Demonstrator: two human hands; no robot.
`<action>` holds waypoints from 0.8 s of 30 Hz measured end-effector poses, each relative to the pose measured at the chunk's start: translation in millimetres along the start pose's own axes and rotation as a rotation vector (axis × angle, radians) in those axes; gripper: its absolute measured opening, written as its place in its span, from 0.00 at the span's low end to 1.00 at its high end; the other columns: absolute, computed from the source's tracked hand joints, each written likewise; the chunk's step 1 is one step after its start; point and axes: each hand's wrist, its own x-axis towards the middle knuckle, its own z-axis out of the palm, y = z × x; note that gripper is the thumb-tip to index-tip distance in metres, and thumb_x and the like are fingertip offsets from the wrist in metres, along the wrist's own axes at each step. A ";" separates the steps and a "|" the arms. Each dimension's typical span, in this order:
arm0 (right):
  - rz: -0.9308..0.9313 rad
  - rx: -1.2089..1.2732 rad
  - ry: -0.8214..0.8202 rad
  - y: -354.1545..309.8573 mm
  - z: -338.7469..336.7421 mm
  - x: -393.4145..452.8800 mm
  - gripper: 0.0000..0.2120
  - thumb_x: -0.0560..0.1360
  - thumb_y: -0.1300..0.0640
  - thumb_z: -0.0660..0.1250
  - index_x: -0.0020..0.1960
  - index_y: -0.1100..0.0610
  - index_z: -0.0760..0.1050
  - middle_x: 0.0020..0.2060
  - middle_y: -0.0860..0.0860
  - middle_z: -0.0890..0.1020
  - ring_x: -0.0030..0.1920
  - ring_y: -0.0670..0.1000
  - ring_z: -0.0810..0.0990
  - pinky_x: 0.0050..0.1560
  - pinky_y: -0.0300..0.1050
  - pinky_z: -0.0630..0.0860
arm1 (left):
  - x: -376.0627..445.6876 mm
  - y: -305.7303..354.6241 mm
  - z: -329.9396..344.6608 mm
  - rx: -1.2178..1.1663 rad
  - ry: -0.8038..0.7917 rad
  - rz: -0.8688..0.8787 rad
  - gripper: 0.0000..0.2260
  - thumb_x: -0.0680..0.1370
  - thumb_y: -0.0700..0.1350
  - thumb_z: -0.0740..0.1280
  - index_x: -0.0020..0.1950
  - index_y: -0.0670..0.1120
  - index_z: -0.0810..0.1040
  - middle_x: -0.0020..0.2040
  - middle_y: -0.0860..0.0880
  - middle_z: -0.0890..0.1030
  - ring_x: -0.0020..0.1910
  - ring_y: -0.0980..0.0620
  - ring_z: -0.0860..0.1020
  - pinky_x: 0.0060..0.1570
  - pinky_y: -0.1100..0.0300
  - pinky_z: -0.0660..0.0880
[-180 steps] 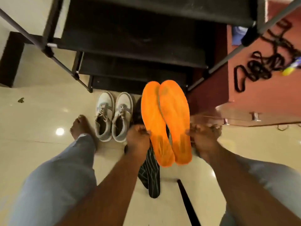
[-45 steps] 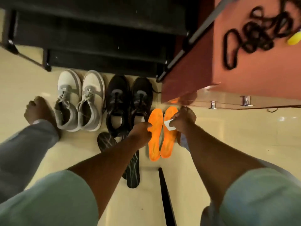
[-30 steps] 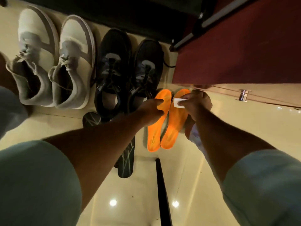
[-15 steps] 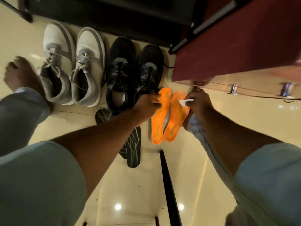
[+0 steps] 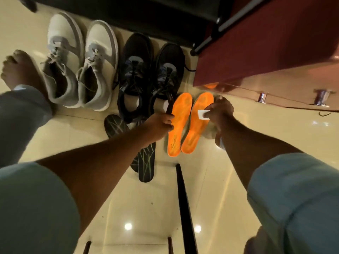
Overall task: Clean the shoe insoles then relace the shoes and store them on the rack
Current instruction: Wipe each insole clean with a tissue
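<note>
Six seconds earlier we held both bright orange foam insoles (image 5: 185, 123) aloft; now they lay floored between our left hand (image 5: 161, 123), gripping the black shoe's (image 5: 165, 79) heel, and our right hand (image 5: 218, 112), pinching a white wipe (image 5: 202, 114).

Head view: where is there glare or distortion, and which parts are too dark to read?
Head view: lamp glare spots on the glossy floor; wide-angle lens bends the edges and enlarges the sleeves; the rack at top is nearly black; the orange insoles stay clear.

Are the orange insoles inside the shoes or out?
Out. Both orange insoles lie flat on the floor, beside the black shoes.
</note>
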 end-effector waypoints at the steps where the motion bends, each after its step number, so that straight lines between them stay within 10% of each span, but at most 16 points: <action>1: 0.003 0.011 -0.008 1.5 2.2 8.9 0.07 0.67 0.53 0.75 0.45 0.48 0.82 0.44 0.43 0.78 0.51 0.47 0.77 0.43 0.29 0.69 | 14.7 0.9 5.2 -0.012 -0.016 -0.024 0.24 0.80 0.34 0.64 0.76 0.43 0.67 0.72 0.41 0.72 0.69 0.47 0.73 0.55 0.65 0.75; 4: -0.006 -0.001 0.011 0.6 7.7 32.4 0.10 0.64 0.44 0.75 0.44 0.43 0.81 0.44 0.43 0.79 0.48 0.47 0.79 0.43 0.32 0.72 | 54.8 11.0 17.8 -0.051 -0.038 -0.042 0.27 0.79 0.30 0.63 0.77 0.42 0.64 0.74 0.41 0.69 0.70 0.46 0.72 0.39 0.75 0.73; 8: 0.019 0.003 0.029 6.9 17.8 61.7 0.12 0.59 0.36 0.70 0.40 0.39 0.79 0.41 0.42 0.83 0.43 0.50 0.82 0.51 0.46 0.78 | 95.4 15.2 23.5 -0.085 -0.019 -0.048 0.29 0.78 0.29 0.63 0.78 0.45 0.64 0.75 0.45 0.69 0.68 0.46 0.74 0.56 0.60 0.75; 14: 0.002 0.063 0.039 14.3 15.7 63.7 0.14 0.60 0.44 0.72 0.44 0.45 0.81 0.44 0.46 0.84 0.46 0.53 0.82 0.54 0.50 0.78 | 88.5 17.3 12.4 -0.185 -0.026 -0.062 0.26 0.80 0.26 0.58 0.77 0.38 0.61 0.73 0.36 0.69 0.69 0.40 0.72 0.39 0.71 0.74; 19: -0.161 0.034 0.039 6.0 -17.3 1.2 0.07 0.67 0.59 0.74 0.45 0.56 0.83 0.47 0.55 0.83 0.48 0.54 0.79 0.48 0.41 0.71 | 43.6 23.7 2.6 -0.162 0.009 -0.026 0.24 0.80 0.29 0.61 0.76 0.40 0.65 0.70 0.38 0.73 0.66 0.46 0.75 0.54 0.64 0.72; 24: -0.386 0.185 0.208 -26.7 -67.6 -91.6 0.05 0.68 0.66 0.72 0.44 0.63 0.83 0.45 0.59 0.83 0.48 0.56 0.79 0.40 0.35 0.64 | -47.8 51.0 -3.6 -0.213 0.039 0.142 0.16 0.82 0.33 0.60 0.70 0.41 0.71 0.56 0.46 0.79 0.44 0.65 0.78 0.35 0.77 0.72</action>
